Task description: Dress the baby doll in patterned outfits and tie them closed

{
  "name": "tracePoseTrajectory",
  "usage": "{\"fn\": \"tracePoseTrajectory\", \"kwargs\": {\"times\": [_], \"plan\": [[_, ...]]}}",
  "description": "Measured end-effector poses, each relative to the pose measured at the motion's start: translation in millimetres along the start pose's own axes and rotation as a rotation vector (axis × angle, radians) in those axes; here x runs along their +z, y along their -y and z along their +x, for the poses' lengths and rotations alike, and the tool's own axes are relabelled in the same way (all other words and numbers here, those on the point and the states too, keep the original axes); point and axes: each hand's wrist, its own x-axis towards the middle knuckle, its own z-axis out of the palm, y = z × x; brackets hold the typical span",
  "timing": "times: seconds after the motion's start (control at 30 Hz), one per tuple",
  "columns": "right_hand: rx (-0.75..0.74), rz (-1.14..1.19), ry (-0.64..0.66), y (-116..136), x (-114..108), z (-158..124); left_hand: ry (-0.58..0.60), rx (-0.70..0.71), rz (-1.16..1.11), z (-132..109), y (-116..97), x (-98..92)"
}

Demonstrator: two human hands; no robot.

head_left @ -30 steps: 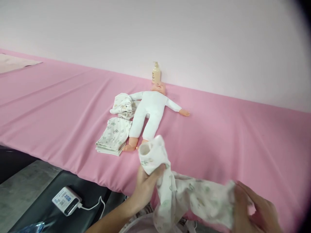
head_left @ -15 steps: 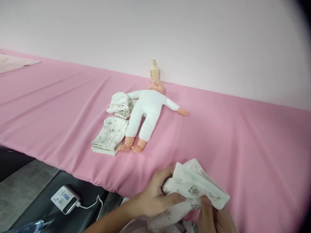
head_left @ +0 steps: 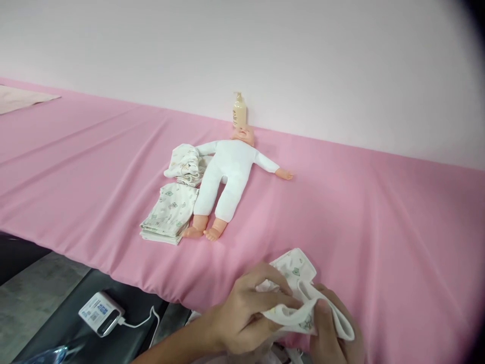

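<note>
At the bottom of the view both my hands grip a small white printed baby garment (head_left: 299, 290), bunched at the near edge of the pink-covered bed (head_left: 379, 212). My left hand (head_left: 242, 313) pinches its left side; my right hand (head_left: 333, 328) holds its right side from below. Farther back a baby doll (head_left: 227, 174) in a white suit lies on its back. A folded stack of printed cloths (head_left: 168, 215) sits by the doll's legs, and a crumpled printed cloth (head_left: 185, 164) lies by its arm.
A cream pump bottle (head_left: 239, 110) stands against the wall behind the doll's head. Below the bed edge at the left, a white power bank (head_left: 100, 312) with a cable lies on a dark surface. A pale cloth (head_left: 18, 97) lies at the far left.
The garment was spread wide and lifted between my hands a second ago. My hands have since come together and lowered, gathering it into a small bundle at the bed's near edge.
</note>
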Motion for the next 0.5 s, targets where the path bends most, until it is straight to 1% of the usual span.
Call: {"fn": "tracePoseTrajectory", "kwargs": {"times": [0.03, 0.1, 0.17, 0.23, 0.3, 0.33, 0.4, 0.5], "plan": [[-0.088, -0.131, -0.073, 0, 0, -1, -0.017, 0.001, -0.04, -2, -1, -0.9], [-0.268, -0.355, -0.199, -1, 0, -3, -0.033, -0.053, -0.077, -5, -5, -3.4], [-0.379, -0.443, -0.299, -2, 2, -5, -0.018, -0.059, -0.04, -5, -10, -5.6], [-0.429, -0.431, -0.364, -1, 6, -7, 0.057, -0.011, 0.004, -4, -15, -5.8], [-0.465, -0.396, -0.356, 2, 10, -8, 0.133, 0.063, -0.021, -3, -17, -3.1], [-0.476, -0.391, -0.32, 4, 12, -9, 0.148, 0.089, -0.053, -3, -18, -0.7], [-0.482, -0.412, -0.221, 9, 10, -10, 0.121, 0.078, -0.075, -5, -18, 4.4], [-0.51, -0.468, -0.13, 12, -1, -11, 0.034, 0.0, 0.061, -12, -18, 8.0]]}}
